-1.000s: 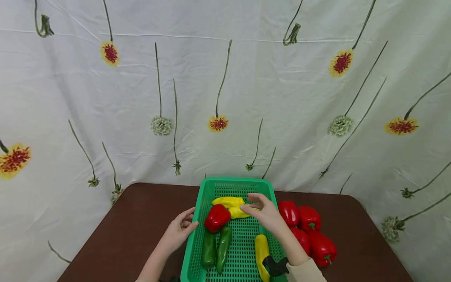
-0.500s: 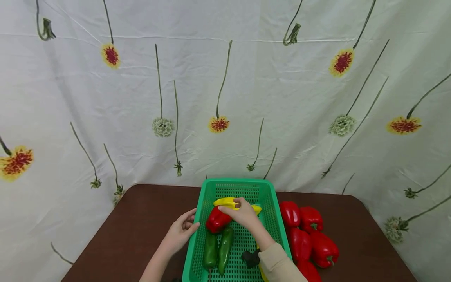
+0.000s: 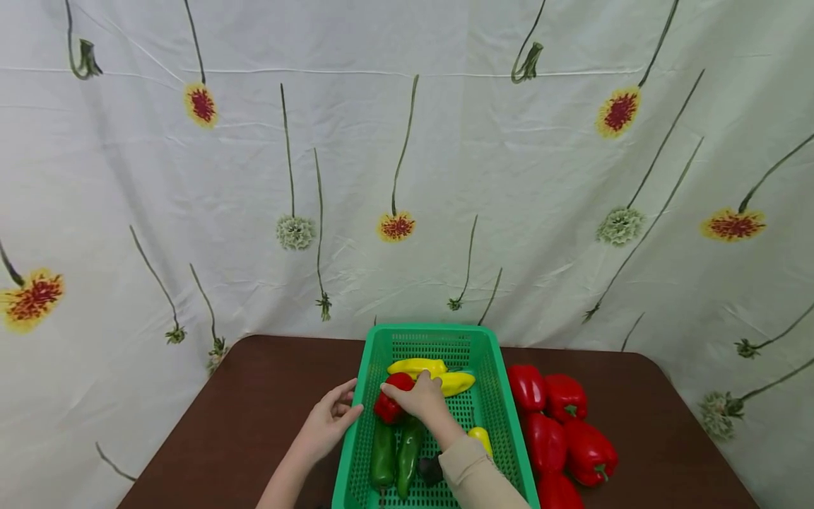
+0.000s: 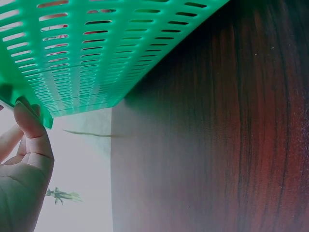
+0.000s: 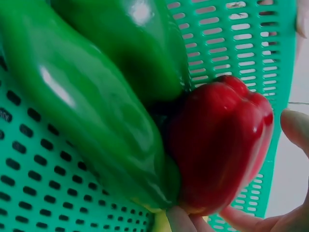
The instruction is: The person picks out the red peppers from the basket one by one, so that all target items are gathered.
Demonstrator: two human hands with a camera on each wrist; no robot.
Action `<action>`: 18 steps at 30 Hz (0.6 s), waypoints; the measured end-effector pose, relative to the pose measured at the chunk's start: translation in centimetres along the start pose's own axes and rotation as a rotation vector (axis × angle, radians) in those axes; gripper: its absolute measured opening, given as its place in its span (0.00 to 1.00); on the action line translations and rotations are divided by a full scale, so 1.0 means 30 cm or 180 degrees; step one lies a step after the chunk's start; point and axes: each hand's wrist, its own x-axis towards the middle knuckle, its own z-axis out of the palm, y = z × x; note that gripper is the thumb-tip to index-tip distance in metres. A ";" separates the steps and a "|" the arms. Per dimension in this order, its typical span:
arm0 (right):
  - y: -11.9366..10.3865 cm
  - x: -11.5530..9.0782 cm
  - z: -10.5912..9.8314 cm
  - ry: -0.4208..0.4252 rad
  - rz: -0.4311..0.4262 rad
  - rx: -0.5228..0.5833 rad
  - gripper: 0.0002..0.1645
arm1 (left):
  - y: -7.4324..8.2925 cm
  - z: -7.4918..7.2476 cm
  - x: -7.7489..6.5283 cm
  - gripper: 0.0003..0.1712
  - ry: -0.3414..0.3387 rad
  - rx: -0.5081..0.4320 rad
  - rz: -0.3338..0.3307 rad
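Note:
A red bell pepper [image 5: 219, 145] lies inside the green plastic basket [image 3: 339, 466], by its left wall. My right hand [image 3: 422, 404] reaches over it, with fingers and thumb curved around the pepper; fingertips touch its end in the right wrist view. Two long green peppers [image 3: 383, 456] lie on the near side of it. Beyond my right hand rest two yellow peppers [image 3: 416, 366], and another yellow pepper [image 3: 480, 437] shows partly past my sleeve. My left hand [image 3: 323, 428] touches the basket's left rim, its fingers loosely bent; the far fingertips are partly hidden.
Several red bell peppers [image 3: 545, 442] lie on the dark brown table [image 3: 254, 403], right of the basket. A white cloth with printed flowers [image 3: 356, 184] hangs behind the table. A black band [image 3: 430, 470] shows at my right wrist.
My right hand has come from above the yellow peppers leftward and down onto the red bell pepper in the basket. My left hand has stayed at the left rim.

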 end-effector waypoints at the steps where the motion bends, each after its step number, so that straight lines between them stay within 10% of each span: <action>1: 0.000 0.001 0.007 0.0013 0.0001 -0.0023 0.55 | 0.000 -0.001 -0.001 0.31 -0.0004 -0.0003 0.0012; 18: -0.002 0.009 0.026 -0.0013 0.0135 0.0253 0.56 | 0.009 0.002 -0.002 0.30 0.0043 -0.0031 0.0004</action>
